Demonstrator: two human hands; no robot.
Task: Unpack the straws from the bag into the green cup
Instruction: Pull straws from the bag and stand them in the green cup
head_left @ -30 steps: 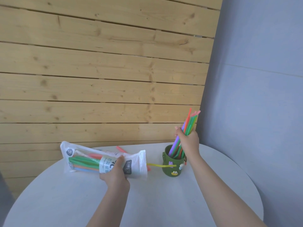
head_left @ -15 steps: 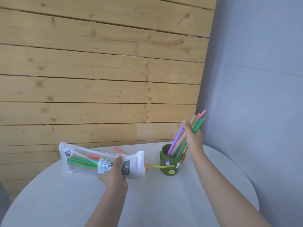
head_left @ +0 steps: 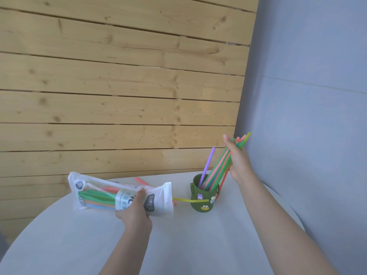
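Straws [head_left: 218, 171] in green cup [head_left: 200, 199]

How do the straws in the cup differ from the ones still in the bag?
Pose: the straws in the green cup stand leaning to the right, while the straws in the bag lie nearly flat.
Cover: those in the green cup are bare; the others sit inside the printed plastic bag.
Hold: the right hand touches the cup bundle directly; the left hand grips only the bag.
Shared: mixed bright colours.
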